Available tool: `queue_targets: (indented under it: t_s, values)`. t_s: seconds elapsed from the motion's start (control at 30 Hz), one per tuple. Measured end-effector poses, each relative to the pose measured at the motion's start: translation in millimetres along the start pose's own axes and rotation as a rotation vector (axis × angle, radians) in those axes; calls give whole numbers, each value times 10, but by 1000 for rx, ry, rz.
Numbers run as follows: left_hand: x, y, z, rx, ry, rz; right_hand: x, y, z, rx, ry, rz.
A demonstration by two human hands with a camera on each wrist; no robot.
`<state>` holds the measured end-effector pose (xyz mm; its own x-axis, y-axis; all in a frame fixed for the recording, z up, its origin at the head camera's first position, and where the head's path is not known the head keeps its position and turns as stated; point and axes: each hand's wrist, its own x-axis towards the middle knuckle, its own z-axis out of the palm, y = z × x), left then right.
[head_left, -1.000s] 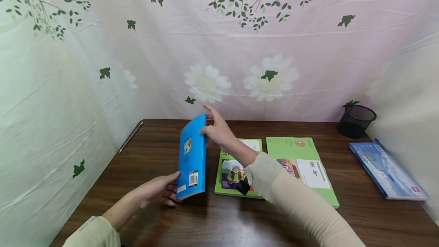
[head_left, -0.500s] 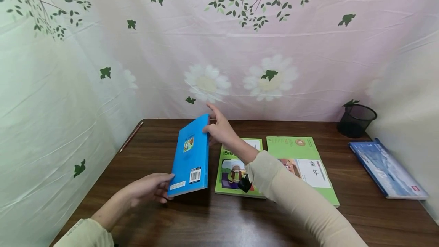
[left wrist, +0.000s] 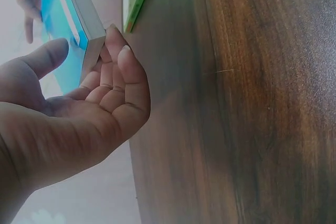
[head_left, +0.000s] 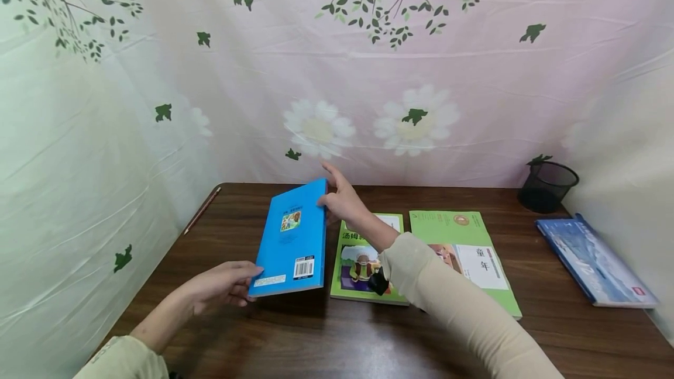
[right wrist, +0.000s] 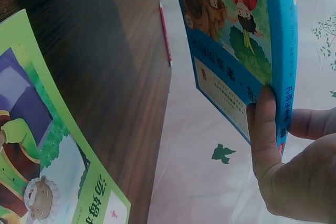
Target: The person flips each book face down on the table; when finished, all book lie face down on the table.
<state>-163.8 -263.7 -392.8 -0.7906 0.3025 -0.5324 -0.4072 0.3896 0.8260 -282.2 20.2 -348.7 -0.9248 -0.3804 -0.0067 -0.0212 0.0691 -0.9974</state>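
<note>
A blue book (head_left: 295, 244) is held tilted above the table, its back cover with the barcode facing up in the head view. My left hand (head_left: 223, 285) pinches its near left corner, thumb on the back cover and fingers beneath, as the left wrist view shows. My right hand (head_left: 342, 197) grips the far right end by the spine, with the index finger pointing away. In the right wrist view the illustrated front cover (right wrist: 231, 30) faces down toward the table. Just right of it lies a green book (head_left: 363, 268) with a cartoon cover, partly hidden by my right forearm.
Another green book (head_left: 489, 262) lies further right, partly under my sleeve in view. A blue-white book (head_left: 595, 262) rests near the right edge, before a black mesh pen holder (head_left: 547, 186). A pencil (head_left: 202, 210) lies along the left edge of the wooden table (head_left: 237, 221).
The blue book has turned so that its back cover faces up more fully. My left hand has moved left and slightly up with its corner; my right hand has shifted slightly right.
</note>
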Motion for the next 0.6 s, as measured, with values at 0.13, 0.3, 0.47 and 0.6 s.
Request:
queue_targets:
  t_s: [0.13, 0.3, 0.47, 0.6]
  values:
    - [-10, 22, -11, 13, 20, -4, 13, 34, -7, 5, -1, 3]
    - [-13, 41, -23, 28, 40, -7, 27, 71, -17, 13, -7, 6]
    - [-17, 59, -31, 30, 53, -5, 49, 111, -22, 9, 0, 12]
    - [-18, 81, -35, 28, 68, 4, 71, 156, -23, -19, 1, 1]
